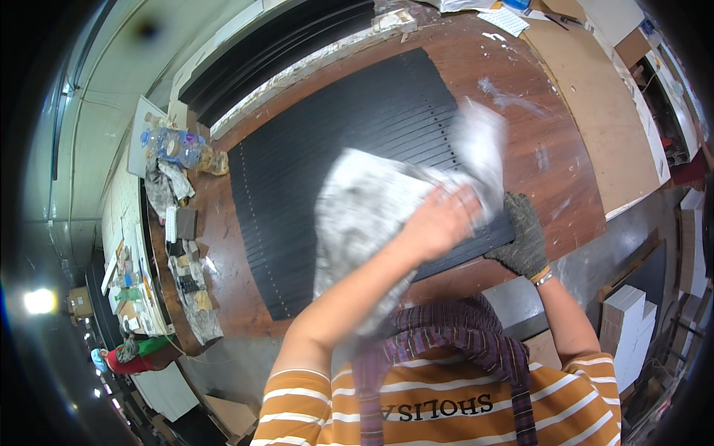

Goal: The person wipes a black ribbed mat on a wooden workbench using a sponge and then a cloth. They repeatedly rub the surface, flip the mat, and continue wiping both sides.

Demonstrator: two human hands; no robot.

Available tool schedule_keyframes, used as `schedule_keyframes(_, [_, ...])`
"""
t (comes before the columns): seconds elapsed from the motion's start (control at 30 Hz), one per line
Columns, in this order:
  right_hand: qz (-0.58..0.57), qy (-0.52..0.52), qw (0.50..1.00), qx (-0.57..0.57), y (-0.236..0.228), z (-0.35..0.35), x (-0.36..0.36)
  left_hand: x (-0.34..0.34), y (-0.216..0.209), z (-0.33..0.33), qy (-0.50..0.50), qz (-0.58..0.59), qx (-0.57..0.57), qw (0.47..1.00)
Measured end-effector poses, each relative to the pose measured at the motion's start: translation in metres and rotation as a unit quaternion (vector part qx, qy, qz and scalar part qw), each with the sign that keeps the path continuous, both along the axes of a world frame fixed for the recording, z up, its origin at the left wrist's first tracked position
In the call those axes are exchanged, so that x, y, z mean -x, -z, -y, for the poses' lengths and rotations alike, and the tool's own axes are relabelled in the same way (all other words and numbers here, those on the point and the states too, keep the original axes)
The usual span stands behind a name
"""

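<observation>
A grey-and-white cloth [364, 195] is bunched in my bare left hand [445, 219], which is closed on it. The cloth is blurred by motion and spreads over the near right part of a set of long black slats [320, 126]. These slats lie side by side on the brown table [547, 160], with rows of small holes near both ends. My right hand [522, 236], in a dark grey knit glove, grips the near right corner of the slats, its thumb at the near edge and its fingers along the ends. The cloth hides part of the slats.
More black slats [275, 56] are stacked along the far left side. A plastic bottle [182, 149], rags and small blocks line the left edge. A brown board [587, 89] lies at the right. White boxes [625, 327] stand below right. Another person [137, 357] is at the far left.
</observation>
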State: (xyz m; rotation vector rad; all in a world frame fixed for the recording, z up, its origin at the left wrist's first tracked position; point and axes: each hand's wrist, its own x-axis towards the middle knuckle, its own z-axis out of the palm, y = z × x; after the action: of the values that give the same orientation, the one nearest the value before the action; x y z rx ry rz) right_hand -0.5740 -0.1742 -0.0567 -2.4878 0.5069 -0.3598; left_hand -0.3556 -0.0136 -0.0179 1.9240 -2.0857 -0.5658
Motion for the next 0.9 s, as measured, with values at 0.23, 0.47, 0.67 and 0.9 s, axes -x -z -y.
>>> schedule_keyframes(0.23, [0.002,-0.019,1.000,0.021,-0.007,-0.001,-0.007,-0.118,-0.003,-0.041,-0.316,0.131,0.083,0.936])
schedule_keyframes(0.47, [0.008,-0.013,0.998,0.055,0.010,0.003,-0.002,-0.050,-0.003,-0.044,-0.189,0.075,0.117,0.972])
schedule_keyframes(0.67, [0.019,-0.017,0.998,0.062,0.009,0.004,-0.006,-0.034,-0.002,-0.017,-0.176,0.065,0.122,0.975])
schedule_keyframes(0.9, [0.015,-0.010,0.999,0.029,0.003,0.004,-0.004,-0.067,-0.018,-0.117,-0.235,0.057,0.084,0.967])
